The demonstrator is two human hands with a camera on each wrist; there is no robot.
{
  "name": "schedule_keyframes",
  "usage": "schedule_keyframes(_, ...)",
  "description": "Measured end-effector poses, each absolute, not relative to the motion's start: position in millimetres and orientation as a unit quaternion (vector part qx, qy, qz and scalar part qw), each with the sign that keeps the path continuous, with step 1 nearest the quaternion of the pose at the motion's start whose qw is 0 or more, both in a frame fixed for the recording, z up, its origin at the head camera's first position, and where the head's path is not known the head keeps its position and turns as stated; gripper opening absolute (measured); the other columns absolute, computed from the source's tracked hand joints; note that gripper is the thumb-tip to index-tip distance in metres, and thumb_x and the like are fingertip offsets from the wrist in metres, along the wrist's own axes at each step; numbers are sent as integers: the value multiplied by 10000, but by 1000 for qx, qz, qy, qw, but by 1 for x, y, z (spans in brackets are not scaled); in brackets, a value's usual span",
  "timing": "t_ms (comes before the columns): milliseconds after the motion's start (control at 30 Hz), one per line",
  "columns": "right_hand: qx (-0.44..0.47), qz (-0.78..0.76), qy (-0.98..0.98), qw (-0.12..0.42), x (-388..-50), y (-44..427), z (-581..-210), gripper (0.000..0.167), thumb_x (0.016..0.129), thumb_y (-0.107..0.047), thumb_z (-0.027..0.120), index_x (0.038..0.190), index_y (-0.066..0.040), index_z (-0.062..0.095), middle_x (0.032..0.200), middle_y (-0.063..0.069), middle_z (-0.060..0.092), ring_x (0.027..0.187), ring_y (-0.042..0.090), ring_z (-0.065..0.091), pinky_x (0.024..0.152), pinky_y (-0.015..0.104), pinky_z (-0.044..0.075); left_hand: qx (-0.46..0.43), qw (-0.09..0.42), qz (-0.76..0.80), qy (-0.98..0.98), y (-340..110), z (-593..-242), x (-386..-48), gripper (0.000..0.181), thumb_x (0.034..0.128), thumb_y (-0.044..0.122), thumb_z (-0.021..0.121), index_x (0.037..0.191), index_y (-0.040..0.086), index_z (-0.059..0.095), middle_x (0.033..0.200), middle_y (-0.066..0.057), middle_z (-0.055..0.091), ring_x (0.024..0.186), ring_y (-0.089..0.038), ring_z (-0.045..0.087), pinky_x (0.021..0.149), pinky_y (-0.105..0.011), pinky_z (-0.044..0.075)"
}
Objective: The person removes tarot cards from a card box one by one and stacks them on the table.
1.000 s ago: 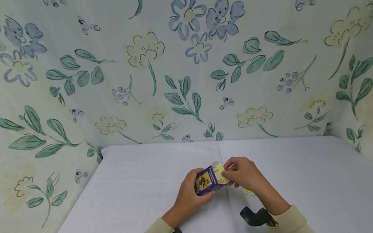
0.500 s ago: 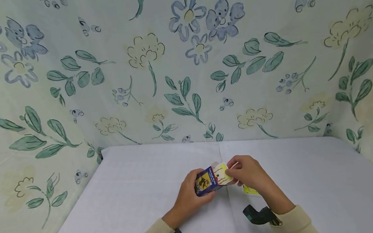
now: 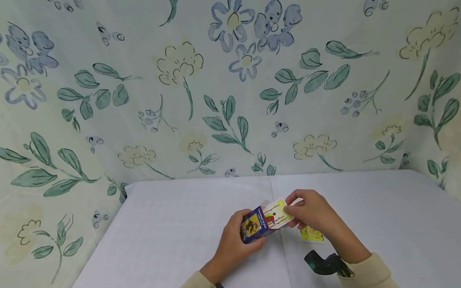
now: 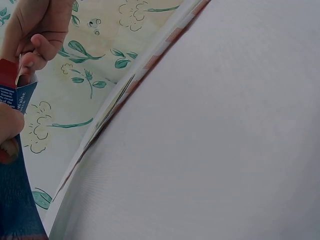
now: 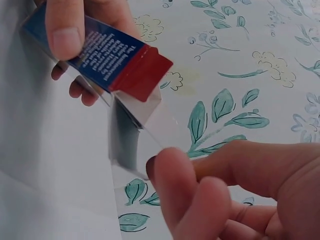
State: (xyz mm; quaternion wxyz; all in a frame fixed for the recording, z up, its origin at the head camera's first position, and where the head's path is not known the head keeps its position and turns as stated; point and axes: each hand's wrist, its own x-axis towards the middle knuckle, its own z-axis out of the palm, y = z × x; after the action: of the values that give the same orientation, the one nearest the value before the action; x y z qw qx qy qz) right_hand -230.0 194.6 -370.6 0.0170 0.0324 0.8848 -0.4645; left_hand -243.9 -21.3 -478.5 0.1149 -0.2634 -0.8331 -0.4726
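Dark-blue cardboard makes the box (image 3: 254, 225), and we see it tilted in our left hand (image 3: 235, 239), with its mouth turned toward the right hand (image 3: 309, 212). For drawing out the card (image 3: 277, 213) well, we judge that the left hand should keep the box quiet and squeeze it only lightly, because a strong squeeze could catch what is inside. The right hand had better pull slowly, in one straight line with the length of the box, so that the card does not bend against the rim; the red flap (image 5: 145, 72) (it stands open in the right wrist view) should not be caught on the way. As for the fingers, those of the left hand are wrapped around the box. Those of the right hand are narrow: thumb and forefinger pinch the outer end of the card, while its inner end is inside the mouth. So the card lies like a bridge between box and fingertips. Whether it is one alone or several together, we cannot tell. A second card (image 3: 312, 233), yellow, lies on the white table (image 3: 181, 236), just below the right hand in the head view and partly hidden by it.
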Motion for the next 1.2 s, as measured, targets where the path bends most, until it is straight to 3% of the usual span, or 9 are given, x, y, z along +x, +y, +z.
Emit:
schedule_keyframes(967,38,-497,867,7,-226,216,-358,309,905,-116,613,1155,48,537,803,132,684,547,254,648,551,320,545,-261,121,-476,-831,-21,-478,-241,674,782,348,788,1331,169,443,1219,27,531,1034,-105,514,857,-283,491)
schedule_keyframes(1200,39,-497,867,1,-226,223,-355,322,918,-135,599,1179,38,524,837,140,678,560,241,650,600,366,561,-254,115,-477,-833,-20,-477,-241,672,782,350,789,1330,170,445,1212,29,532,1029,-101,514,857,-279,491)
